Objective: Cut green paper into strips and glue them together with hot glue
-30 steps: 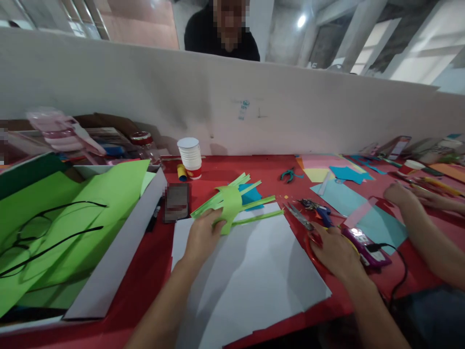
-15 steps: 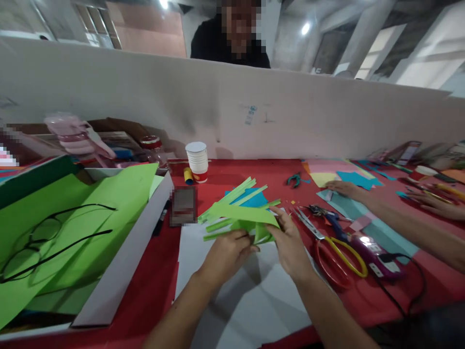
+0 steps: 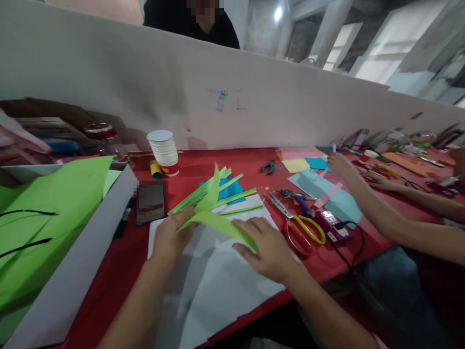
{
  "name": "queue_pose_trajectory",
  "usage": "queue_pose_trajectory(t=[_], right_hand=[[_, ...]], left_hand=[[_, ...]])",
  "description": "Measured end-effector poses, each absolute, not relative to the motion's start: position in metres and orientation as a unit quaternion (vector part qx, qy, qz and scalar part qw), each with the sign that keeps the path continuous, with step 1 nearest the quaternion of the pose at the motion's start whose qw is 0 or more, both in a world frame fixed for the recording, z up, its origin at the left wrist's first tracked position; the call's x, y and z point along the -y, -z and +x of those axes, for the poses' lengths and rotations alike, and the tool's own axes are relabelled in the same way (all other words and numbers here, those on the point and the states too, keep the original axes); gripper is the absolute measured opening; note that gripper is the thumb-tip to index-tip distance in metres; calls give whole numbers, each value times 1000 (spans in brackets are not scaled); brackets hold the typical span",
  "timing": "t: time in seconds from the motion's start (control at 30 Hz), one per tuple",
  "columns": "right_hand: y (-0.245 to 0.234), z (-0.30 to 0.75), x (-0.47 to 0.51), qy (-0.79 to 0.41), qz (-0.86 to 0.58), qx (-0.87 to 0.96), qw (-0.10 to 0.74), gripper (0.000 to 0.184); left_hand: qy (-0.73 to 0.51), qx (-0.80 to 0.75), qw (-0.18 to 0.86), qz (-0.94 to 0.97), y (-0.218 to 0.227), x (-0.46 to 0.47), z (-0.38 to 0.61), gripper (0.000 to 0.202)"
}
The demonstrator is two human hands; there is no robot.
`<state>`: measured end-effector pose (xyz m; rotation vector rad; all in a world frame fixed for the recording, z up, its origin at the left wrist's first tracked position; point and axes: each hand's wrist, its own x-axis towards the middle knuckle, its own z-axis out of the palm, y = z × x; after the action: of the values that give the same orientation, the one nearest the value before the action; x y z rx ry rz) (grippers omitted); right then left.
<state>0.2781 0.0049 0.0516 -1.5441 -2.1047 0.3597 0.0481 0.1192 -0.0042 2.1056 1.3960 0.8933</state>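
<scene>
My left hand (image 3: 174, 232) is closed on the lower end of light green paper, one piece of which sticks up above the fingers. A curved light green paper strip (image 3: 223, 224) runs across to my right hand (image 3: 267, 247), whose fingers and thumb grip its right end. Both hands are over the white paper sheet (image 3: 218, 295). Just beyond them, several narrow green strips (image 3: 241, 196) lie on and around a blue paper piece (image 3: 230, 190). My left fingertips are partly hidden behind the paper.
Scissors (image 3: 300, 230) with red and yellow handles lie right of the sheet, near a purple device (image 3: 332, 227) with a black cable. A paper cup (image 3: 163, 152) and phone (image 3: 150, 202) stand left. A white box (image 3: 90, 271) holds green paper. A co-worker's arm (image 3: 385, 213) reaches in from the right.
The view has swung to the right. My hands have moved apart, and the green paper between them now spreads out, with one piece pointing up and one strip curving to the right.
</scene>
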Motion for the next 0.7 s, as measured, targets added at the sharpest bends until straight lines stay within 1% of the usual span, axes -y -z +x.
queue_pose_trajectory(t=[0.07, 0.1, 0.17, 0.2, 0.27, 0.3, 0.4, 0.5, 0.6, 0.7], right_hand=[[-41, 267, 3, -79, -521, 836, 151, 46], [-36, 264, 6, -63, -501, 855, 117, 45], [-25, 260, 10, -40, -474, 876, 84, 42], [-21, 259, 11, -34, -467, 880, 81, 40], [-14, 260, 13, -31, -460, 883, 91, 36], [-12, 261, 14, -31, -459, 882, 100, 36], [-9, 262, 17, -31, -462, 876, 132, 33], [-7, 261, 19, -32, -464, 875, 137, 27], [-4, 259, 20, -35, -461, 876, 138, 26], [-1, 256, 21, -39, -455, 876, 153, 28]], left_hand=[[-301, -493, 232, 782, 0, -118, 47, 46], [-286, -518, 216, 777, -4, -118, 47, 48], [-232, -555, 173, 780, -11, -117, 49, 46], [-223, -571, 153, 775, -13, -117, 49, 44], [-236, -578, 159, 765, -16, -118, 49, 42], [-253, -572, 186, 757, -16, -119, 48, 42], [-293, -497, 323, 750, -15, -118, 45, 52], [-270, -439, 389, 764, -16, -112, 45, 58], [-253, -451, 367, 773, -21, -109, 48, 56], [-218, -515, 291, 776, -26, -109, 47, 49]])
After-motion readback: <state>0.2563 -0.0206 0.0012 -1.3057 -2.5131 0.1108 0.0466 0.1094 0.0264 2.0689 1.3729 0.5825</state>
